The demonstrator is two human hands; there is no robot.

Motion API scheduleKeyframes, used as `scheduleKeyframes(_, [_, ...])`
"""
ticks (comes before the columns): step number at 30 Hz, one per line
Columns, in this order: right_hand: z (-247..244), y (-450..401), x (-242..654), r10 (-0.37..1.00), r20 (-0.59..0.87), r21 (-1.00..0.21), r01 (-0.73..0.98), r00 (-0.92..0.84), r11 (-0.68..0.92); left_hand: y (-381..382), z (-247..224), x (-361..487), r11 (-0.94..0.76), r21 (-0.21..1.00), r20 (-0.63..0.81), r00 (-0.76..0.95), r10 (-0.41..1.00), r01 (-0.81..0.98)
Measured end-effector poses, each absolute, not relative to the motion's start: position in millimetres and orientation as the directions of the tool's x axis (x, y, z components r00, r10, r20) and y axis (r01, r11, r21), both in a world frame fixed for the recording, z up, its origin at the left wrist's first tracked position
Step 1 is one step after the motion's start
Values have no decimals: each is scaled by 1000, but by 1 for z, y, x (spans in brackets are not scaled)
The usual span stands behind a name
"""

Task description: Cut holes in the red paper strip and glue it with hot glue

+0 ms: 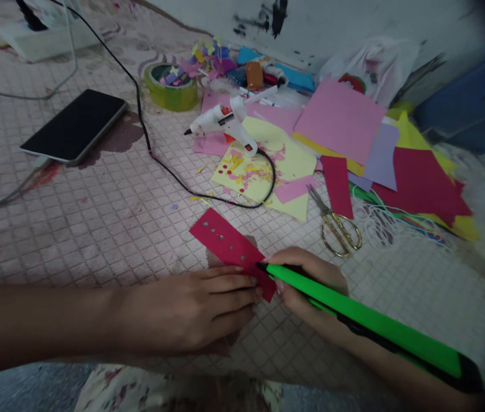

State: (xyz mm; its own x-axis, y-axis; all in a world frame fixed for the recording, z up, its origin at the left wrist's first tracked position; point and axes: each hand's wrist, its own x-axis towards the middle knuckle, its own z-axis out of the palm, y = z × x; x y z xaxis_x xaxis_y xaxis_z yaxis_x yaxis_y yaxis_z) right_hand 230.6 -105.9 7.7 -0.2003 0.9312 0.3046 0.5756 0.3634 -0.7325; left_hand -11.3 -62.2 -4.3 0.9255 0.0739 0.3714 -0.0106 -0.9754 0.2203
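A narrow red paper strip [225, 240] lies slantwise on the table, with a row of several small greyish round spots along it. My left hand [191, 309] rests flat, its outstretched fingertips touching the strip's lower edge. In my right hand [311, 280] is a long green-and-black utility knife [366, 312], gripped near its front end. Its dark tip meets the strip close to the right end, just beside my left fingertips. Whether the tip has gone through the paper I cannot tell. Gold-handled scissors [337, 229] lie beyond my right hand.
A white glue gun [229, 123] sits on cream paper [285, 154] with scraps, its black cord [174, 180] looping across the cloth. Coloured sheets [341, 120] and white string [380, 220] lie right. Green tape [171, 94], a phone [75, 126] and a power strip [49, 43] are farther left.
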Motion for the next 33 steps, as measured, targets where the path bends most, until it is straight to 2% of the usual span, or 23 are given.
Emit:
scheduleKeyframes(27, [6, -104, 233, 920, 277, -753, 531, -278, 388, -62, -2, -12, -971, 236, 335, 940, 62, -20])
scheduleKeyframes(33, [10, -106, 231, 939, 281, -755, 557, -200, 345, -62, -4, -12, -972, 235, 339, 938, 66, -17])
